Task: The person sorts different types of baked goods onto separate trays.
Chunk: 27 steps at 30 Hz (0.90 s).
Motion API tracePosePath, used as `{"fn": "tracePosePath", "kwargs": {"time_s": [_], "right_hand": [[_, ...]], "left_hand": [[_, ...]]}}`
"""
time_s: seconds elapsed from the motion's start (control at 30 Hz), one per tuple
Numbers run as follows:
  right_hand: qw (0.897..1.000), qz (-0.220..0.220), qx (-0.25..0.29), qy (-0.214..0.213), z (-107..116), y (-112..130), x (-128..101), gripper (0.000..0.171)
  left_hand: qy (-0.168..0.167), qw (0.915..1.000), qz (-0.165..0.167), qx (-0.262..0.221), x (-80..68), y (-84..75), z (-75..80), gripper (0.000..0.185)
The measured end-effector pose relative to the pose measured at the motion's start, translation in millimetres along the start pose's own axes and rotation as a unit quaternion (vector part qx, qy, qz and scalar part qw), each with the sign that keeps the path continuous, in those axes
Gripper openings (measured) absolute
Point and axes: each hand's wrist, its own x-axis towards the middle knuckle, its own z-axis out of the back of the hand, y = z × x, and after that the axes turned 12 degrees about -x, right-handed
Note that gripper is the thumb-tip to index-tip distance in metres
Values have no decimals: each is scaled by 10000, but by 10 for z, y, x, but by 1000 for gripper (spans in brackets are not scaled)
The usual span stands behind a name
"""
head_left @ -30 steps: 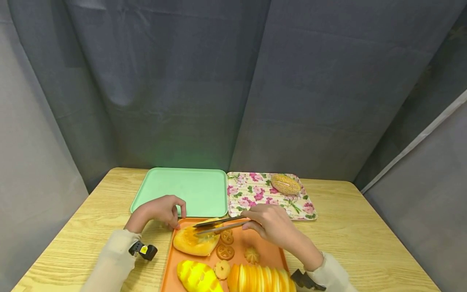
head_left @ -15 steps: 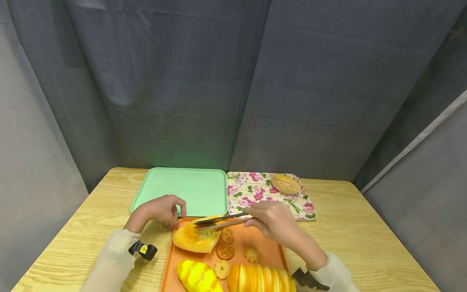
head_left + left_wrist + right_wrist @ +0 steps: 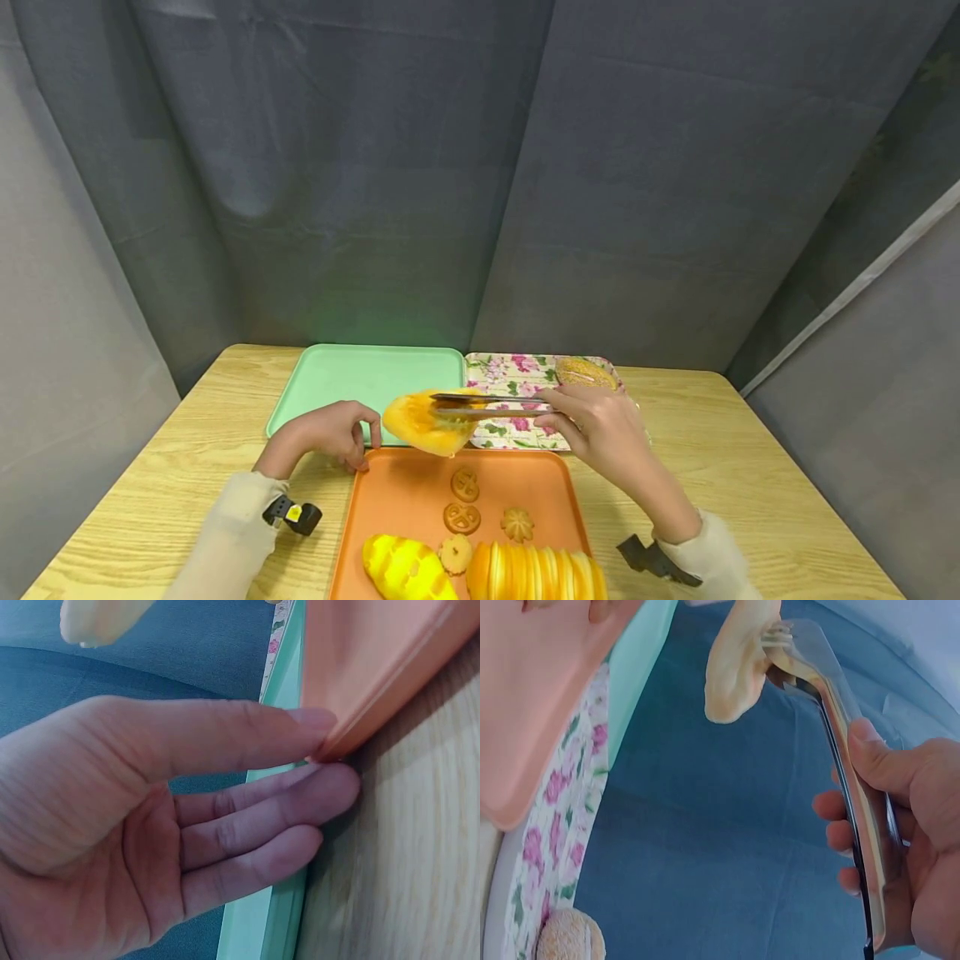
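Now, left hand (image 3: 330,433): we see its thumb and fingers pinching the far left corner of the orange tray (image 3: 397,500), the gap between them nearly closed.
Green tray (image 3: 375,375): lies flat on the table (image 3: 217,433) beyond that hand; we see its right edge just beside the flowered tray (image 3: 498,387).
Yellow loaf (image 3: 405,568): rests at the near left of the orange tray, and we see only part of it above the lower edge of view.
Bread (image 3: 412,423): held up in the air by the tongs (image 3: 498,413); from the head we see it across the orange tray's far edge and the green tray's near edge.
Cookies: we count two pretzel cookies (image 3: 462,518), a ring cookie (image 3: 455,554) and a star cookie (image 3: 517,525), all on the orange tray.
Tongs: we see both arms reach left from the right hand (image 3: 603,425), tips clamped on the bread.
Sliced loaf (image 3: 536,573): near right on the orange tray, just beside the ring cookie.
Roll (image 3: 585,372): seeded; we find it at the flowered tray's far right.
Right hand: we see thumb and curled fingers squeezing the tongs from opposite sides.
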Motion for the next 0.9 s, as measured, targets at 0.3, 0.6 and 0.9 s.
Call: {"fn": "tracePosePath", "kwargs": {"time_s": [0.3, 0.6, 0.9], "right_hand": [[9943, -485, -895, -315, 22, -189, -30, 59], [9868, -936, -1321, -61, -98, -429, -157, 28], [9796, -1141, -1651, 61, -271, -577, -283, 71]], "left_hand": [[-66, 9999, 88, 9, -4, -7, 5, 21], [-48, 10000, 46, 19, 4, 7, 7, 21], [-26, 10000, -11, 43, -4, -1, 10, 20]]}}
